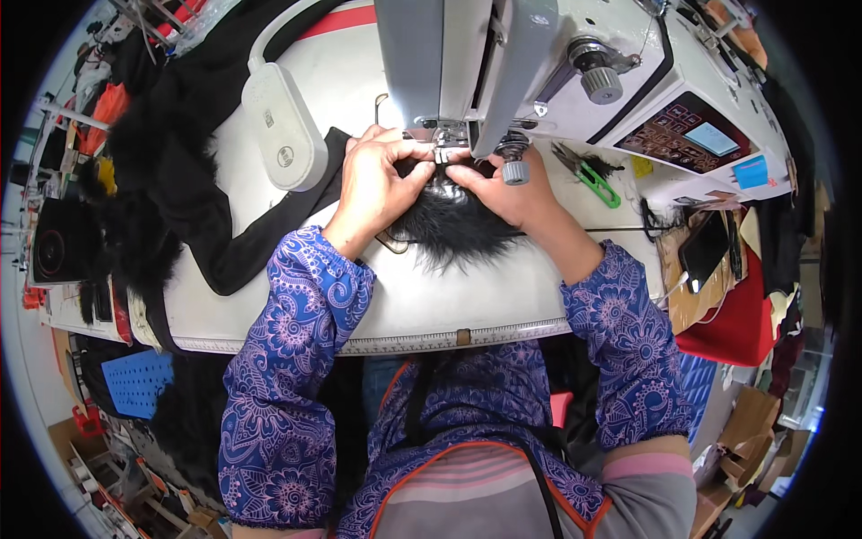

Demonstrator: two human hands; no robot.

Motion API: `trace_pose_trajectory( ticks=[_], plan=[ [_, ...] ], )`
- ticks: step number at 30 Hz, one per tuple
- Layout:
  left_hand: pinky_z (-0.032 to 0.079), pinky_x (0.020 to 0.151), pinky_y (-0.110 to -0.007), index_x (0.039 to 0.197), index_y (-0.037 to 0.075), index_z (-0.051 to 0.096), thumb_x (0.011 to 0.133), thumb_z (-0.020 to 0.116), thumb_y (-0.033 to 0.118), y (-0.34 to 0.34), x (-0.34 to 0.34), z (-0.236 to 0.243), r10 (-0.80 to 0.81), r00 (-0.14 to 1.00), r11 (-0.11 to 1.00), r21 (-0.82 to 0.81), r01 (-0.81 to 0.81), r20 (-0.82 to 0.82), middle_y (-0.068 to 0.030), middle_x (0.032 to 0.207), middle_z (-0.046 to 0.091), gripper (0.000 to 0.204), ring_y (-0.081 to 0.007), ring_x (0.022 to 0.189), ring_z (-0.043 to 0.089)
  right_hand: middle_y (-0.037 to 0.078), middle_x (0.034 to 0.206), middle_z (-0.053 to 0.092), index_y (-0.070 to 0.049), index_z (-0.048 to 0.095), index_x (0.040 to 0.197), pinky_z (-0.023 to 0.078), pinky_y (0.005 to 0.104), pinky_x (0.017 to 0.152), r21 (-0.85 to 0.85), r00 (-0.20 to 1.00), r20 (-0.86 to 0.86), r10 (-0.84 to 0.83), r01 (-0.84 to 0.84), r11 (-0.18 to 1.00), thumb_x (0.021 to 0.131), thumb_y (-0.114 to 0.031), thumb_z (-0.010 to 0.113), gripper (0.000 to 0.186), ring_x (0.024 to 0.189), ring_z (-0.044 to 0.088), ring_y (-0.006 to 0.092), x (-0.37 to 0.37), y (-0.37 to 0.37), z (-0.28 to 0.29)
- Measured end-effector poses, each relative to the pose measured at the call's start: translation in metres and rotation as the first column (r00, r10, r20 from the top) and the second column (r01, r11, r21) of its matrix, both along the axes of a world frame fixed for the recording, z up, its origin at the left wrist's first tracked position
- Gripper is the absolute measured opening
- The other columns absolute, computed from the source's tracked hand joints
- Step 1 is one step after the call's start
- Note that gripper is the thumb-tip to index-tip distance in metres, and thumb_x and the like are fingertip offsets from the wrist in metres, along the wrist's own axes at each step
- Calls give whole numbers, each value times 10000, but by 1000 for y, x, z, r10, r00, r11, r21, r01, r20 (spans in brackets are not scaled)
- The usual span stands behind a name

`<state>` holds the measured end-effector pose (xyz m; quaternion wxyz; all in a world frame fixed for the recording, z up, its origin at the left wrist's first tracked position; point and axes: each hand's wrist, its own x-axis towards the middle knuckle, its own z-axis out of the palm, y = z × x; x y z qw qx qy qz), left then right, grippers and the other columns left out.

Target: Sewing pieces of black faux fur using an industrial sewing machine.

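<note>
**Black fur piece (458, 229) held at the presser foot (442, 156) between two hands**

Long, wispy pile, fanning in a loose half-round toward the wearer, just below and between the hands. In the middle of the fur, a bright glossy patch, too glaring to tell skin from metal. Left hand (373, 184): thumb and forefinger drawn narrow, pinching the edge. Right hand (514, 193): thumb laid inward along the fur, closed on it with the forefinger, the other fingers partly hidden behind a ridged metal knob (515, 172).

Directly beyond both hands, the smooth white and grey casing of a sewing machine (620, 45); beyond the right hand, a slick dark control panel (678, 135) with a lit screen. Just right of the right hand, thread snips (593, 178) with green handles and pointed metal blades, near dark, tangled fluff. Left of the left hand, a white, rounded-oblong device (285, 130) on a bent tube, and soft, matte black cloth (220, 247) in a long, bent fold. Below the hands, a pale, smooth tabletop (449, 301), edged with a curving measuring strip (404, 343). Around the forearms, gathered blue sleeve covers (287, 359) with pale scrolls and flowers.
</note>
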<state>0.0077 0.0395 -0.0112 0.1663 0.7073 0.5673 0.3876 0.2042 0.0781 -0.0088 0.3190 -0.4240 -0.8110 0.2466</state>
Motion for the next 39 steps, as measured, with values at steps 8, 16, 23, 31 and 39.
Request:
trace_pose_trajectory(
  ticks=[8,16,23,31,39],
  plan=[
    [397,896,-367,811,120,761,719,763,156,-1,3,7,112,992,993,-38,-114,-54,-14,888,717,99,-214,914,597,124,935,709,-99,720,976,499,433,803,-28,997,-74,-7,5,1000,785,-386,711,345,888,654,334,-2,4,-9],
    [398,891,-362,793,112,758,714,766,159,1,4,7,64,996,991,-119,-57,57,-29,891,726,92,-201,893,611,182,724,668,-38,722,763,491,446,724,6,996,88,-19,19,1000,836,-503,647,477,734,650,361,4,12,-19],
    [399,878,-339,786,96,756,711,763,145,6,5,1,90,994,987,-138,-82,56,-46,855,721,90,-199,862,622,183,701,658,-21,711,745,482,454,703,132,990,140,-13,-6,991,853,-477,635,475,707,640,368,3,14,-19],
    [392,881,-350,807,106,754,719,741,141,6,6,4,73,994,992,-108,-64,83,-32,834,716,95,-197,859,611,174,875,692,-51,719,905,483,448,784,42,997,76,-8,5,999,831,-365,674,325,865,643,361,-1,10,-13],
    [390,865,-364,800,114,744,722,738,162,4,11,8,136,989,991,7,-136,-63,-31,803,695,92,-216,848,601,165,899,706,-66,734,911,481,448,809,60,987,152,-59,50,997,892,-454,596,413,888,647,359,-1,12,-13]
  ],
)
